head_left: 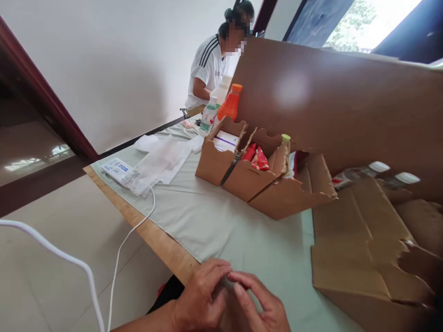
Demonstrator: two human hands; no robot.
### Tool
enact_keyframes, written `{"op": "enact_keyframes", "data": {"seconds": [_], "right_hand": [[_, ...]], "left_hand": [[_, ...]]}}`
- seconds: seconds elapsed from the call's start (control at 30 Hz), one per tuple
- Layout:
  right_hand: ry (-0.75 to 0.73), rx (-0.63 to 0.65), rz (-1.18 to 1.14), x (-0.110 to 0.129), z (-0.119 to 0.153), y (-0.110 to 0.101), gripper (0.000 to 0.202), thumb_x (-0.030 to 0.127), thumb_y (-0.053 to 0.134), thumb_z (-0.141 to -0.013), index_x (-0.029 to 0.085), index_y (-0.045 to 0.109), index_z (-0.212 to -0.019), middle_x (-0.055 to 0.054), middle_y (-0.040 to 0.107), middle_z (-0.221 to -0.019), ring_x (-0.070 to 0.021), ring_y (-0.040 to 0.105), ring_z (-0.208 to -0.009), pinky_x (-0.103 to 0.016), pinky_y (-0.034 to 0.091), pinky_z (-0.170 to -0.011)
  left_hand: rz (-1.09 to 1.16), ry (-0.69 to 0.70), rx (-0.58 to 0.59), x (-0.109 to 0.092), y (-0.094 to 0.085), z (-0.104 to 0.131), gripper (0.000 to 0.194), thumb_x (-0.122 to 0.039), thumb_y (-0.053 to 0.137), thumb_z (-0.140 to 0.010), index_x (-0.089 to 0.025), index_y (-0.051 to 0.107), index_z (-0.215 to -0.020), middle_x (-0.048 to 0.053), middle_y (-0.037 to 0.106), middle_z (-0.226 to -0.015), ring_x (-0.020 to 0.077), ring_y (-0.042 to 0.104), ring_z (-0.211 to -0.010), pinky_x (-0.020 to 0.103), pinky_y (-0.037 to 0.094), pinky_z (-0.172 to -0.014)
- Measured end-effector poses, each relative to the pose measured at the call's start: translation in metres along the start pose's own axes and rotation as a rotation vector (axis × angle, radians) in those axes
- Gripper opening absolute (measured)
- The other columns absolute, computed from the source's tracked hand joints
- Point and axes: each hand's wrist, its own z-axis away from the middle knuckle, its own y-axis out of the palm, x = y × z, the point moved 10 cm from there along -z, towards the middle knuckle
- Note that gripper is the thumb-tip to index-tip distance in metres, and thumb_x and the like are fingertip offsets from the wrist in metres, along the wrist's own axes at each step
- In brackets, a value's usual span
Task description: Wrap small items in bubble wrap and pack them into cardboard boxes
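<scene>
Both hands are together at the bottom centre, over the near edge of the cloth-covered table (221, 221). My left hand (204, 295) has its fingers curled, and the fingertips meet those of the other hand. My right hand (259, 302) is bent in a pinch around a small dark grey item (226, 282), which lies between the two hands. What this item is stays unclear, as the fingers cover most of it and the left hand is blurred.
Beyond the hands stand cardboard trays (256, 182) with boxes and red packets. A large carton (360, 240) is at the right. Bottles (209, 115), bubble wrap (166, 159), a white packet (119, 169) and a white cable (119, 258) lie left. A person (207, 64) is behind.
</scene>
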Motion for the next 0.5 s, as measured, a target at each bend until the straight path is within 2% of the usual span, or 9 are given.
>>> {"op": "enact_keyframes", "data": {"seconds": [0.1, 0.17, 0.2, 0.27, 0.37, 0.43, 0.5], "right_hand": [[-0.020, 0.019, 0.070, 0.022, -0.064, 0.001, 0.021, 0.034, 0.059, -0.097, 0.026, 0.078, -0.101, -0.004, 0.080, -0.094, -0.0205, 0.076, -0.083, -0.027, 0.063, -0.074], [-0.088, 0.064, 0.143, 0.047, -0.117, 0.016, 0.022, 0.032, 0.058, -0.096, 0.025, 0.077, -0.102, -0.004, 0.080, -0.096, -0.0204, 0.075, -0.083, -0.029, 0.061, -0.074], [-0.129, 0.099, 0.186, 0.061, -0.145, 0.029, 0.022, 0.029, 0.056, -0.096, 0.024, 0.076, -0.105, -0.004, 0.080, -0.098, -0.0203, 0.075, -0.084, -0.030, 0.060, -0.075], [-0.197, 0.212, 0.282, 0.090, -0.200, 0.069, 0.031, 0.020, 0.055, -0.095, 0.023, 0.071, -0.121, -0.003, 0.080, -0.099, -0.0206, 0.074, -0.087, -0.032, 0.058, -0.080], [-0.306, 0.399, 0.464, 0.132, -0.266, 0.152, 0.053, 0.015, 0.053, -0.094, 0.023, 0.053, -0.146, -0.006, 0.079, -0.107, -0.0250, 0.074, -0.097, -0.035, 0.056, -0.082], [-0.376, 0.516, 0.568, 0.154, -0.296, 0.211, 0.064, 0.011, 0.053, -0.092, 0.023, 0.043, -0.153, -0.009, 0.077, -0.118, -0.0270, 0.073, -0.102, -0.036, 0.056, -0.079], [-0.389, 0.588, 0.620, 0.166, -0.314, 0.255, 0.056, 0.008, 0.055, -0.090, 0.021, 0.052, -0.145, -0.012, 0.077, -0.118, -0.0277, 0.073, -0.104, -0.035, 0.056, -0.076]], "left_hand": [[0.056, 0.062, -0.081, 0.010, 0.000, 0.006, 0.076, -0.009, 0.055, -0.079, -0.017, 0.036, -0.152, 0.017, 0.067, -0.128, 0.0291, 0.067, -0.118, 0.042, 0.059, -0.098], [0.034, 0.080, -0.100, 0.024, 0.005, 0.012, 0.084, -0.011, 0.057, -0.077, -0.016, 0.029, -0.157, 0.020, 0.063, -0.134, 0.0329, 0.064, -0.124, 0.045, 0.059, -0.098], [0.011, 0.088, -0.071, 0.031, 0.012, 0.014, 0.085, -0.012, 0.058, -0.076, -0.017, 0.031, -0.157, 0.021, 0.062, -0.137, 0.0345, 0.063, -0.126, 0.046, 0.059, -0.099], [-0.039, 0.087, 0.022, 0.045, 0.029, 0.018, 0.080, -0.011, 0.060, -0.075, -0.019, 0.043, -0.152, 0.020, 0.060, -0.141, 0.0356, 0.063, -0.127, 0.047, 0.058, -0.101], [-0.027, 0.012, 0.098, 0.061, 0.045, 0.019, 0.055, -0.013, 0.063, -0.080, -0.026, 0.065, -0.133, 0.016, 0.065, -0.137, 0.0335, 0.068, -0.119, 0.045, 0.060, -0.097], [0.046, -0.112, 0.080, 0.070, 0.046, 0.017, 0.040, -0.021, 0.068, -0.081, -0.030, 0.073, -0.120, 0.012, 0.072, -0.126, 0.0321, 0.071, -0.110, 0.042, 0.061, -0.091], [0.110, -0.252, 0.048, 0.076, 0.045, 0.017, 0.030, -0.030, 0.070, -0.082, -0.033, 0.076, -0.111, 0.007, 0.077, -0.110, 0.0296, 0.072, -0.100, 0.038, 0.061, -0.085]]}}
